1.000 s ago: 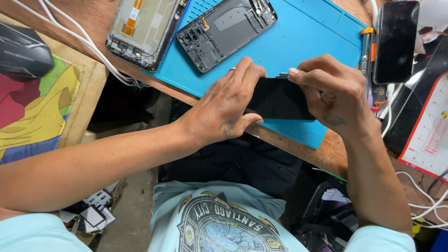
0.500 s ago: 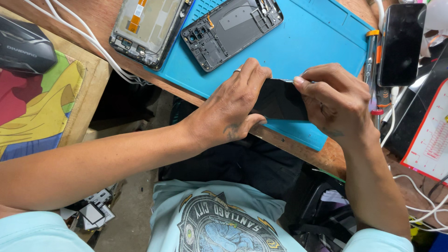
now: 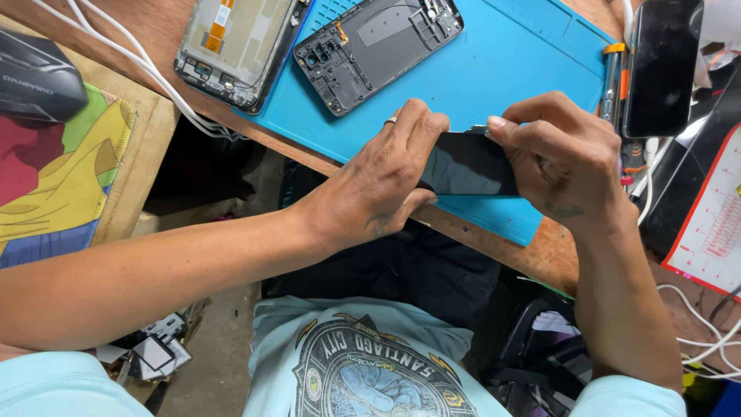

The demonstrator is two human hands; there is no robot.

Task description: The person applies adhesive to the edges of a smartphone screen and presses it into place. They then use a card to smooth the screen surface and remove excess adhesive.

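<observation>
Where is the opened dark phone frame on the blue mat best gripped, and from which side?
The dark phone frame lies flat and diagonal on the blue mat, internals facing up. Probably best pinched across its two long edges near the middle, coming from above, fingers kept off the exposed parts. Its lower long side is open mat; the silver frame crowds the left end.

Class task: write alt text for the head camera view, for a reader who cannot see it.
Two hands, left hand and right hand, hold a flat black panel over a blue work mat. An opened phone body lies on the mat, with a screen frame beside it.
</observation>
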